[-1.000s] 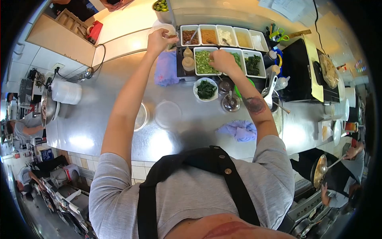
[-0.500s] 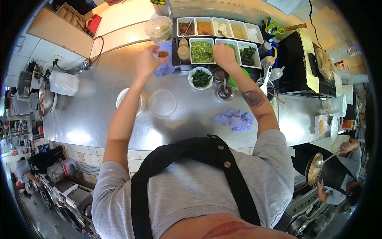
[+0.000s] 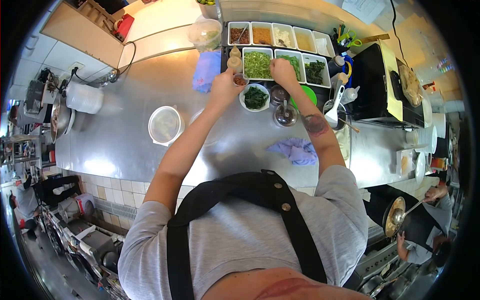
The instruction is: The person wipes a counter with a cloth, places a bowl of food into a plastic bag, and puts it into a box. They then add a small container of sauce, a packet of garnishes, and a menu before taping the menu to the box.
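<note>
My left hand (image 3: 225, 89) is closed around a small clear cup (image 3: 240, 79) with reddish-brown contents, just in front of a squeeze bottle (image 3: 234, 60). Over the border between a tub of chopped greens (image 3: 257, 65) and a tub of green pieces (image 3: 292, 61) is my right hand (image 3: 283, 73), its fingers curled together and pointing down. Whatever the right fingers hold, if anything, is hidden. A white bowl of dark leafy greens (image 3: 255, 98) stands below the two hands. To its right are dark-topped jars (image 3: 285, 116).
A lidded round container (image 3: 166, 125) and a clear lid (image 3: 200, 120), partly behind my left forearm, lie on the steel counter (image 3: 120, 130). Purple cloths (image 3: 295, 151) are there too. At the right, a co-worker holds a pan (image 3: 394, 216) and ladle.
My left hand has moved right with the small cup, from over the purple cloth to beside the tub of chopped greens. My right hand stays at the tubs.
</note>
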A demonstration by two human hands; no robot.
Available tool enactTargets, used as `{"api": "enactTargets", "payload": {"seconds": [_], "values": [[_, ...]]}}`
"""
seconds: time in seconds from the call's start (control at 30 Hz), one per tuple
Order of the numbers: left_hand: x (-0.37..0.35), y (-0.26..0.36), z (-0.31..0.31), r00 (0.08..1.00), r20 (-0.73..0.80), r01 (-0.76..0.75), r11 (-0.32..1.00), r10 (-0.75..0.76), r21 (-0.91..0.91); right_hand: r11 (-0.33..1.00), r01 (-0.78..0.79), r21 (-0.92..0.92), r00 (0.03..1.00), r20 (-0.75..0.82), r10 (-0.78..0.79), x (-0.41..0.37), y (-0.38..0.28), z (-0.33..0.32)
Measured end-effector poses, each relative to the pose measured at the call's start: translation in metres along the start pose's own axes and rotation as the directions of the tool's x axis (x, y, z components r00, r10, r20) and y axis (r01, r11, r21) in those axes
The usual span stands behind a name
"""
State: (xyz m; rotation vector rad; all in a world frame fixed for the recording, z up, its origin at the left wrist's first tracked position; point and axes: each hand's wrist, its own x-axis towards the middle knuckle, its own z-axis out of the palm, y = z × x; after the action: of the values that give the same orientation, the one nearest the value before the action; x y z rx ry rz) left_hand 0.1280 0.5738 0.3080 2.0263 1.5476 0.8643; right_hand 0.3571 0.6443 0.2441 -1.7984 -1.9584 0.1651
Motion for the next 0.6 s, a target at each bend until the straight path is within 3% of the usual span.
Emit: {"api": "enactTargets", "payload": {"seconds": [0.2, 0.3, 0.47, 0.6], "values": [[0.017, 0.012, 0.019, 1.000, 0.008, 0.007, 0.991, -0.008, 0.130, 0.975, -0.182, 0.124, 0.980, 0.104, 0.170, 0.017, 0.028, 0.010], [0.027, 0.020, 0.026, 0.996, 0.033, 0.077, 0.987, -0.082, 0.140, 0.983, -0.152, 0.107, 0.981, 0.134, 0.137, 0.021, 0.022, -0.017], [0.044, 0.027, 0.037, 0.996, -0.037, 0.081, 0.986, -0.077, 0.143, 0.984, -0.026, 0.176, 0.991, 0.131, 0.003, 0.023, 0.008, -0.053], [0.055, 0.029, 0.042, 0.992, -0.027, 0.124, 0.987, -0.122, 0.106, 0.974, 0.082, 0.212, 0.994, 0.060, -0.096, 0.011, -0.014, -0.067]]}}
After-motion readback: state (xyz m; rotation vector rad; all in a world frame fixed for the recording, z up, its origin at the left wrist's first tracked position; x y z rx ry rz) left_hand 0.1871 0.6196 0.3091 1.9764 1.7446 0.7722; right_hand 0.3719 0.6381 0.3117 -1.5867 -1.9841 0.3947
